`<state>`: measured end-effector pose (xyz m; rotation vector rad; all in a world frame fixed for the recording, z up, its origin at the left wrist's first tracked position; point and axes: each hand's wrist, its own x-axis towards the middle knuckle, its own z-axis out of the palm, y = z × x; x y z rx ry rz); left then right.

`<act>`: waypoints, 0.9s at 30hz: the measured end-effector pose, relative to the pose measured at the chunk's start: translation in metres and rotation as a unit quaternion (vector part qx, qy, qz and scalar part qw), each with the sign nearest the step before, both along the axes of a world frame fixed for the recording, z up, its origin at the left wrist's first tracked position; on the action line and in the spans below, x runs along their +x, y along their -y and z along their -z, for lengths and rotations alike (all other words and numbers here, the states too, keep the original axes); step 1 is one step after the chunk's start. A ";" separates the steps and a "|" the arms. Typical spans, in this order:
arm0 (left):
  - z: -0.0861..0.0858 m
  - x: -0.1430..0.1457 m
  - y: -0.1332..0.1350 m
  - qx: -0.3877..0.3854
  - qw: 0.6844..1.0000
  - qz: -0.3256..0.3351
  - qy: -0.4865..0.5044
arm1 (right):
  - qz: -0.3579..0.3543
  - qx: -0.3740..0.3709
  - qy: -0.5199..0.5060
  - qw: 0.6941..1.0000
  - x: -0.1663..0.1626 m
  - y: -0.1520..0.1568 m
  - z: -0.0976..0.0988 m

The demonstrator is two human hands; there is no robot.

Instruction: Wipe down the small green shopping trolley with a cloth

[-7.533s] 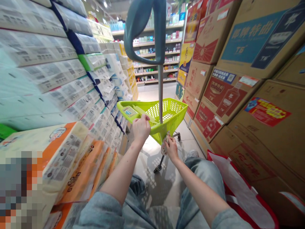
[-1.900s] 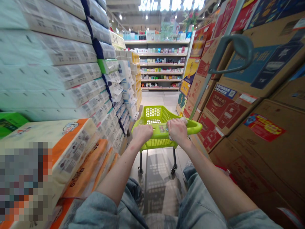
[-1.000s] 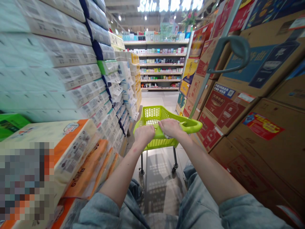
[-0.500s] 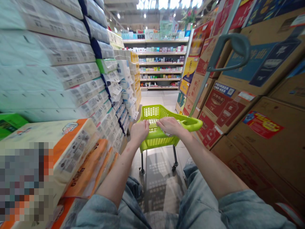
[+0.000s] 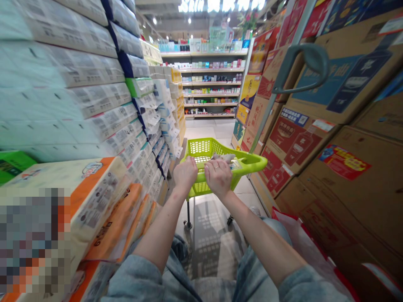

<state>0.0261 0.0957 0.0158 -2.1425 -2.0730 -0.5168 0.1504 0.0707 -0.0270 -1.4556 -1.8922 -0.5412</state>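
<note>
In the head view a lime-green shopping cart (image 5: 245, 168) with a lattice basket stands in front of me on thin dark legs with casters. My left hand (image 5: 185, 173) is closed around the left part of its near rim. Next to it, my right hand (image 5: 218, 176), a ring on one finger, is closed over the same rim, knuckles up. A small grey, crumpled-looking item (image 5: 225, 157) shows just beyond my right hand, its kind unclear. From the basket's right end a pole rises to a grey-blue loop handle (image 5: 300, 69).
Stacked tissue packs (image 5: 94, 71) line the left side, with orange-and-cream packs (image 5: 103, 197) nearer. Cardboard cartons (image 5: 343, 155) wall the right. A red-edged whitish bag (image 5: 310, 243) sits low right. Product shelves (image 5: 210, 84) stand at the aisle's far end.
My right hand has moved left and nearer to me, onto the near rim, uncovering the grey item. The red-edged bag has come into view at lower right. My left hand stays on the rim.
</note>
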 end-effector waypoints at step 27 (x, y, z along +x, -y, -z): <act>0.003 0.014 0.002 -0.023 0.991 0.119 -0.057 | 0.017 0.036 -0.056 0.998 0.129 -0.005 0.018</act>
